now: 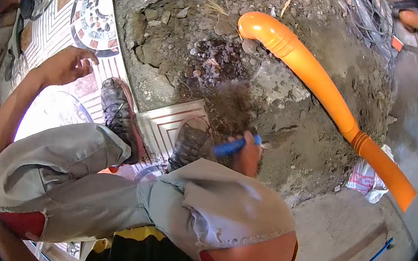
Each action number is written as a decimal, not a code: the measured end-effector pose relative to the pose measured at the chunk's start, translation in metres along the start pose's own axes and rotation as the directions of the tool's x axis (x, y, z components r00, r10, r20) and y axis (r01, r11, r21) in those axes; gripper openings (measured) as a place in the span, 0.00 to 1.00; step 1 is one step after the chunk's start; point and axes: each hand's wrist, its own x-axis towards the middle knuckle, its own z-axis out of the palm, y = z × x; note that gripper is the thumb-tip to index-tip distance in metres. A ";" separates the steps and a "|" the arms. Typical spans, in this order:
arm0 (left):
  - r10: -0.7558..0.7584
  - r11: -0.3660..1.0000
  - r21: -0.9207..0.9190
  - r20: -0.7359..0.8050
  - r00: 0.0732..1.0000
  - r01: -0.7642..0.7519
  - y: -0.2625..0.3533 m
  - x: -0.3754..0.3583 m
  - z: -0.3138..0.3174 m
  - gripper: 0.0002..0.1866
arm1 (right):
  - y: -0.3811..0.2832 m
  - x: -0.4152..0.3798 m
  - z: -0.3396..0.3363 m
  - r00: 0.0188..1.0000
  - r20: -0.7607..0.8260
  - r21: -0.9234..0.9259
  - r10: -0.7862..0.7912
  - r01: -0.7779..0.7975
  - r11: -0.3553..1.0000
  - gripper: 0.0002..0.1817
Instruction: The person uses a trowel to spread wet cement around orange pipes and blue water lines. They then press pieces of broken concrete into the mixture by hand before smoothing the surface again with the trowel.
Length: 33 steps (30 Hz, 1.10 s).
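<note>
My right hand [248, 155] is closed around the blue handle [230, 146] of a trowel, low over the dug soil. The trowel's blade [281, 135], to the right of the hand, is smeared by motion and dirt-coloured. Loose dark earth [229, 107] lies just beyond the hand. Off to the left, my left hand [69, 66] hangs in the air above the patterned floor tiles [82, 85], fingers loosely bent and partly apart, with nothing in it.
An orange pipe [322, 84] with a bent end crosses the soil on the right, its lower end near a crumpled white bag [368, 182]. Dark gravel [211, 61] and broken concrete [279, 82] lie ahead. My shoes [118, 115] rest on the tiles. Grey cables [371, 17] sit at upper right.
</note>
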 end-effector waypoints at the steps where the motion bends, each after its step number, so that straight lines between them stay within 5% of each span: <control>1: 0.000 1.000 0.027 0.044 0.999 -0.001 0.002 -0.002 0.002 0.14 | 0.015 0.008 0.020 0.958 0.175 -0.307 -0.226 0.271 0.912 0.12; 3: 0.061 0.998 0.011 -0.015 0.998 -0.061 -0.006 0.001 0.008 0.15 | 0.043 0.020 0.073 0.911 0.316 -0.328 -0.265 0.367 0.870 0.12; 4: 0.044 0.999 0.015 -0.003 0.999 -0.044 -0.003 0.002 0.007 0.15 | 0.054 0.024 0.106 0.957 0.252 -0.094 -0.143 0.171 0.981 0.12; 6: 0.038 0.999 0.026 0.002 0.999 -0.038 0.005 0.004 0.004 0.14 | 0.043 -0.010 0.168 0.943 0.328 -0.011 -0.047 0.054 0.998 0.12; 9: -0.027 0.999 0.025 0.049 0.998 0.026 0.011 0.005 0.006 0.14 | 0.084 0.023 0.207 0.912 0.392 -0.177 -0.119 0.201 0.963 0.13; 11: -0.030 0.999 -0.041 0.094 0.995 0.034 0.011 0.005 0.009 0.14 | 0.090 0.035 0.226 0.858 0.495 -0.446 -0.137 0.386 0.807 0.22; 16: -0.057 0.998 0.013 0.089 0.994 0.056 0.003 0.003 0.009 0.15 | 0.031 -0.002 0.189 0.817 0.577 -0.356 -0.012 0.264 0.896 0.19; 19: -0.005 0.989 -0.145 0.023 1.000 0.009 -0.012 0.001 0.016 0.15 | 0.022 -0.004 0.182 0.834 0.551 -0.464 -0.022 0.328 0.823 0.17; 21: 0.015 0.994 -0.105 0.077 0.997 -0.006 -0.007 0.000 0.012 0.13 | 0.022 0.024 0.213 0.801 0.597 -0.267 0.038 0.154 0.952 0.10; 23: 0.030 0.999 0.007 0.068 0.997 -0.031 0.001 0.002 0.009 0.12 | 0.040 0.072 0.241 0.754 0.657 -0.355 -0.006 0.316 0.880 0.11; 29: 0.124 0.992 -0.002 0.032 0.992 -0.124 0.002 0.010 0.006 0.13 | -0.004 0.039 0.208 0.695 0.691 -0.497 0.198 0.258 0.828 0.12; 31: 0.091 0.995 0.046 0.039 0.995 -0.093 0.007 0.010 0.003 0.13 | 0.016 0.020 0.203 0.735 0.667 -0.465 0.120 0.284 0.839 0.14; 32: 0.107 0.993 0.047 0.068 0.992 -0.110 0.002 0.014 0.004 0.12 | 0.085 0.084 0.207 0.727 0.684 -0.500 -0.049 0.517 0.695 0.15; 33: 0.103 0.993 0.054 0.065 0.993 -0.106 0.004 0.017 0.001 0.12 | 0.078 0.080 0.225 0.724 0.688 -0.493 -0.051 0.518 0.699 0.15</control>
